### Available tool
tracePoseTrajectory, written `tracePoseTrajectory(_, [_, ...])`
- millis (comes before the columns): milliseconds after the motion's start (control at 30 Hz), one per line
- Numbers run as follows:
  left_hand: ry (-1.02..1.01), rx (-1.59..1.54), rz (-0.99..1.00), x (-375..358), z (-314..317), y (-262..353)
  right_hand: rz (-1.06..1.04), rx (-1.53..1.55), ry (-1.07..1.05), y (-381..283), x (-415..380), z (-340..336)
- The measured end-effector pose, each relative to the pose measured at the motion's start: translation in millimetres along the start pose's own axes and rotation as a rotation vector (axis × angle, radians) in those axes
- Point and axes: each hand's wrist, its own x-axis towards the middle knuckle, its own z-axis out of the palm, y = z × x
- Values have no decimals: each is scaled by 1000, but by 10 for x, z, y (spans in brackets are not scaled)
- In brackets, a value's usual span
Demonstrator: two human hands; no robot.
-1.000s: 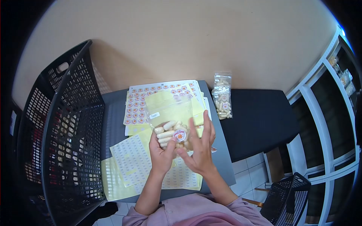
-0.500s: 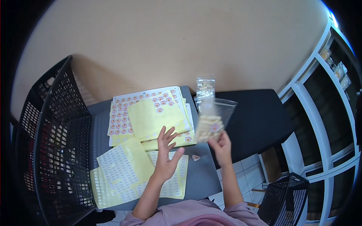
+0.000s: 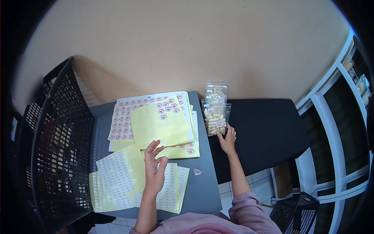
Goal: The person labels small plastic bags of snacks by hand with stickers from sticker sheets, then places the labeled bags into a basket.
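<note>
My right hand (image 3: 228, 139) touches the lower edge of a clear zip bag (image 3: 215, 122) of pale, finger-shaped pieces, with a round sticker near its lower right. The bag lies on the black table, overlapping other similar bags (image 3: 216, 91) behind it. My left hand (image 3: 155, 167) is raised with fingers apart and holds nothing, above the label sheets. Under and beyond it are a yellow backing sheet (image 3: 157, 123), sheets of round orange stickers (image 3: 122, 121) and sheets of small printed labels (image 3: 118, 175).
A tall black perforated basket (image 3: 62, 148) stands at the left. A small sticker scrap (image 3: 197, 171) lies on the grey table (image 3: 206, 191). At the right are the black table (image 3: 265, 132), a white-framed rack (image 3: 331, 132) and another black basket (image 3: 296, 212) on the floor.
My right hand has moved the bag from the air above the grey table's edge down onto the black table. My left hand has shifted a little left, still empty.
</note>
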Motion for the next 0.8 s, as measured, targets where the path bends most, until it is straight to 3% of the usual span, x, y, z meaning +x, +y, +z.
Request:
tracePoseTrajectory(167, [72,40,25,-50,-112,-24,-1,-153,41,-30,-92,75])
tracePoseTrajectory(300, [92,51,51,-181,-332,63,-116,-110,66,109,-93,65])
tracePoseTrajectory(433, [185,73,161,-475,-698,167,-275,-3,389,-57,109,-89])
tracePoseTrajectory(500, [221,92,217,-699,-925,238,-236,225,423,-773,193,-322])
tracePoseTrajectory(567, [84,-67,-18,-989,-1223,353,-353,473,415,-1423,266,-419])
tracePoseTrajectory(733, [167,66,-49,-1700,-1881,482,-768,709,307,-3312,142,-289])
tracePoseTrajectory(800, [215,164,-165,-2011,-2200,508,-959,740,223,-4127,-6,-211])
